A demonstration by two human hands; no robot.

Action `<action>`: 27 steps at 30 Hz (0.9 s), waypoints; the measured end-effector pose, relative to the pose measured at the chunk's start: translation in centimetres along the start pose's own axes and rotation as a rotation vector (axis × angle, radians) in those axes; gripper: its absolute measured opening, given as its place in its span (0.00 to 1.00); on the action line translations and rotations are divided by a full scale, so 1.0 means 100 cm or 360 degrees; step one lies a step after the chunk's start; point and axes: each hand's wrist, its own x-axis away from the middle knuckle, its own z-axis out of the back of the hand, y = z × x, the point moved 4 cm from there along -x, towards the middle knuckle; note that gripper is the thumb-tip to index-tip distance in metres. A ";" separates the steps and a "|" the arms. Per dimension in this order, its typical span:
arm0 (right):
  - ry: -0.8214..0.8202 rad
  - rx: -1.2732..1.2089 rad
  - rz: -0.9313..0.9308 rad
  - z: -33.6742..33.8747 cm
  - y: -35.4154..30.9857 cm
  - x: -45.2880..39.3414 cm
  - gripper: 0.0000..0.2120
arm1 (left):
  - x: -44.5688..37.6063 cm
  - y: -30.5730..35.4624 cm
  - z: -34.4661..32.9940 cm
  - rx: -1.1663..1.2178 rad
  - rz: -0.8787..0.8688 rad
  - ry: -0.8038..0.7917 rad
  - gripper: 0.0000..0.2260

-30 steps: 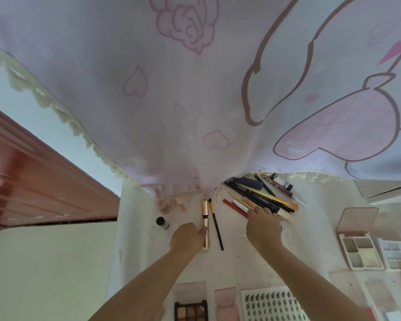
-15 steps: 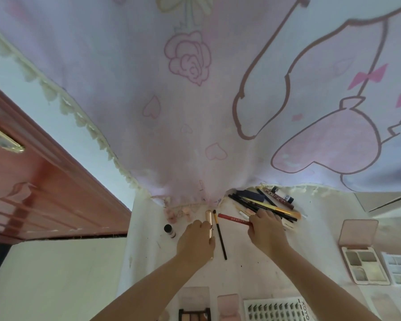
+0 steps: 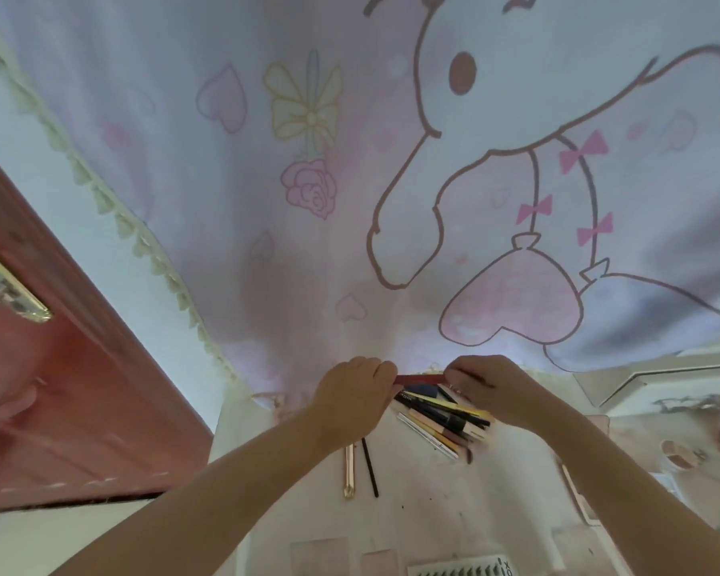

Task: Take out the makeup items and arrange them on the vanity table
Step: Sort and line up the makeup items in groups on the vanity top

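Surface: white vanity table (image 3: 454, 505)
Far right: heap of dark and yellow pencils (image 3: 443, 413)
Centre: slim gold tube (image 3: 349, 471) beside thin black brush (image 3: 369, 467)
Near: white lash tray (image 3: 460, 570)

Soft, even daylight glows through the pale curtain (image 3: 350, 201); shadows stay faint. Wide-angle distortion bends the picture's edges, and the whole view is slightly soft, blurriest at the right edge.

Home bedroom or dressing corner, white table (image 3: 412, 521) strewn with makeup pencils (image 3: 441, 413) at 6 o'clock, pink cartoon curtain (image 3: 350, 201) at 12 o'clock, red wooden door (image 3: 59, 388) with handle at 9 o'clock, mirror (image 3: 682, 409) at 3 o'clock
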 end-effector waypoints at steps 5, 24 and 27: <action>0.0233 0.0074 0.0139 0.026 -0.020 0.013 0.16 | -0.015 0.003 0.036 -0.0037 -0.0059 0.0120 0.13; 0.0510 -0.0493 0.0212 0.020 -0.035 0.000 0.08 | 0.002 -0.027 0.024 0.0228 0.0315 -0.0232 0.14; 0.0437 -0.0405 0.0196 0.012 -0.033 -0.005 0.08 | 0.005 -0.027 0.022 0.0277 0.0330 -0.0241 0.16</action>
